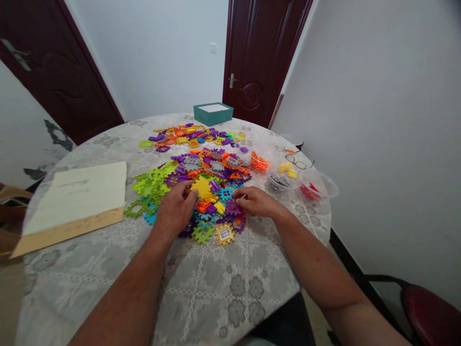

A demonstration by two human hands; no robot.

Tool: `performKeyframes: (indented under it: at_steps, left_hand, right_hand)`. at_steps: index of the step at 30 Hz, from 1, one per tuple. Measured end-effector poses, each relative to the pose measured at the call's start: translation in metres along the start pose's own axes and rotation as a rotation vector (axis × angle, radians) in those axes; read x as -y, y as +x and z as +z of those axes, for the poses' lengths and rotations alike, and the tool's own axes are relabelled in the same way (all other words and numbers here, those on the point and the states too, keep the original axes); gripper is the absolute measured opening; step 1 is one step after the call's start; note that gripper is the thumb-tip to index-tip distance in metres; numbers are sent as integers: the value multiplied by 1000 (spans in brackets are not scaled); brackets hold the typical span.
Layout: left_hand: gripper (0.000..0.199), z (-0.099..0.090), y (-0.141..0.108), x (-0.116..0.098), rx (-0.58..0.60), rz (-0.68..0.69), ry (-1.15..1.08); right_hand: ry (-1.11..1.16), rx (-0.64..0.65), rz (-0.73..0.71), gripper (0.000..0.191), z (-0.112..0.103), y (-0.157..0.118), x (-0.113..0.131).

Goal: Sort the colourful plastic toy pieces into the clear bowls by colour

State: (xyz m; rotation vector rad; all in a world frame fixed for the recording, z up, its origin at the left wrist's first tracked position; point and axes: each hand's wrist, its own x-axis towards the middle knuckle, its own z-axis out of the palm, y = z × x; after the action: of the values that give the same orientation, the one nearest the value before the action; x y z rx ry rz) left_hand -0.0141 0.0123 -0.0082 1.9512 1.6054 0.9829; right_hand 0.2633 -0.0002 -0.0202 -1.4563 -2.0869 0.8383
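Observation:
My left hand (177, 206) is closed, thumb and fingers pinching the edge of a yellow toothed building plate (202, 188) over a heap of plastic pieces. At the heap's right side my right hand (256, 202) has its fingers curled together; what lies between them is too small to make out. Its fingertips are close to a blue windowed plate (226, 193) and a purple toothed plate (233, 208). Orange connectors (203, 206) and a yellow connector (219, 207) lie between the hands. Nearer me are a green plate (203, 234) and a yellow-orange plate with a printed label (225, 234).
Right of the heap stand clear tubs of orange pieces (259, 163), grey pieces (280, 180) and red pieces (310, 192), near glasses (296, 162). A second pile (190, 136) and a green box (213, 115) lie farther back. Left is a paper folder (77, 192).

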Motion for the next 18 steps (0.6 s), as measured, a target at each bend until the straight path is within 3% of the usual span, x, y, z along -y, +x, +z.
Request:
performKeyframes:
  at_steps: [5, 10, 14, 18]
  left_hand:
    - [50, 0, -2, -3, 15, 8, -45]
    - [52, -1, -2, -4, 60, -22, -149]
    - [51, -2, -3, -6, 123, -8, -246]
    - [48, -4, -6, -12, 244, 59, -268]
  right_hand:
    - [-7, -41, 21, 23, -1, 1, -4]
    - [67, -164, 21, 22, 2, 6, -6]
    - [303, -215, 21, 30, 12, 9, 4]
    - [581, -178, -10, 38, 23, 7, 23]
